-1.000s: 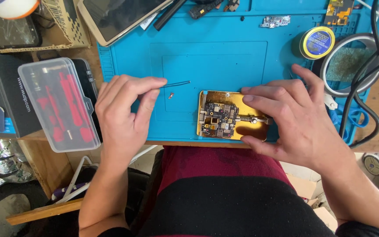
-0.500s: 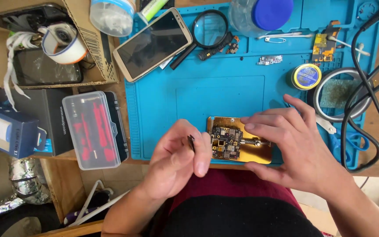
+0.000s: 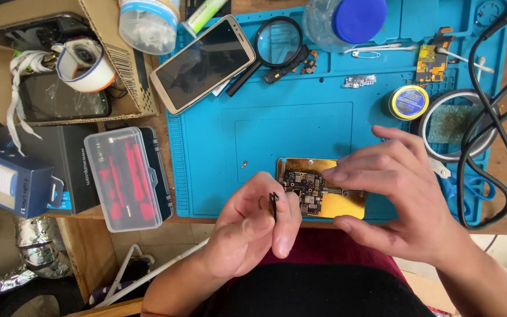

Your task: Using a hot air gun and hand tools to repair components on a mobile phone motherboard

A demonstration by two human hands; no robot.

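Observation:
A dark circuit board (image 3: 303, 188) lies on a gold metal plate (image 3: 347, 205) at the near edge of the blue work mat (image 3: 289, 123). My right hand (image 3: 403, 199) rests over the plate's right side, with its fingertips on the board. My left hand (image 3: 253, 226) hovers at the mat's near edge, left of the plate, and pinches thin black tweezers (image 3: 274, 205) between thumb and fingers, tips pointing up. A tiny metal part (image 3: 244, 165) lies on the mat left of the plate.
A gold phone (image 3: 203, 61), a magnifying glass (image 3: 279, 41), a blue-lidded jar (image 3: 344, 22), a small tin (image 3: 409, 101), a sponge holder (image 3: 456, 123) and black cables (image 3: 494, 117) sit on the mat. A clear case of red tools (image 3: 123, 176) and a cardboard box (image 3: 60, 58) stand to the left.
My left hand picked the tweezers up off the mat and drew back toward the near edge. The view tilted up, showing more of the mat's far side. My right hand stays on the board.

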